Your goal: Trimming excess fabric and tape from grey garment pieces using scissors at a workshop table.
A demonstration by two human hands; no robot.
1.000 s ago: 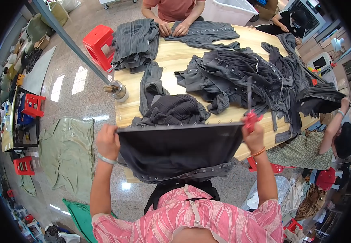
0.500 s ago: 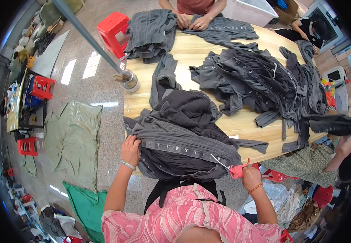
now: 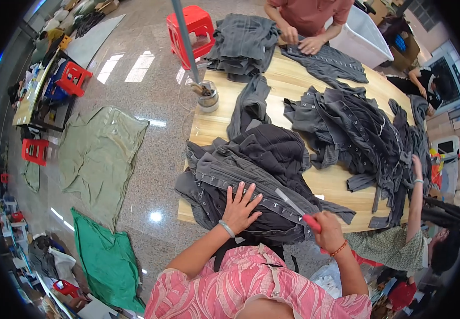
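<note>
A dark grey ribbed garment [image 3: 222, 195] with a row of metal hooks and eyelets lies bunched at the table's near edge. My left hand [image 3: 240, 210] rests on it, fingers spread and palm down. To its right, my right hand [image 3: 328, 229] is closed round the red handle of what look like scissors [image 3: 291, 203]. Their pale blades point up and left over the hook strip, slightly blurred; I cannot tell whether they touch the cloth. More dark cloth [image 3: 267, 149] is heaped just behind the garment.
Across the wooden table [image 3: 214, 127] a co-worker's hands [image 3: 309, 45] handle another grey garment. A folded stack [image 3: 243, 45], a large garment pile [image 3: 352, 133] and a jar of tools [image 3: 207, 97] by a metal pole stand around. Another person's arm [image 3: 416, 183] reaches in from the right.
My left hand has moved right from the garment's left end onto its middle, fingers now spread. The scissors have turned in my right hand. The whole view has shifted.
</note>
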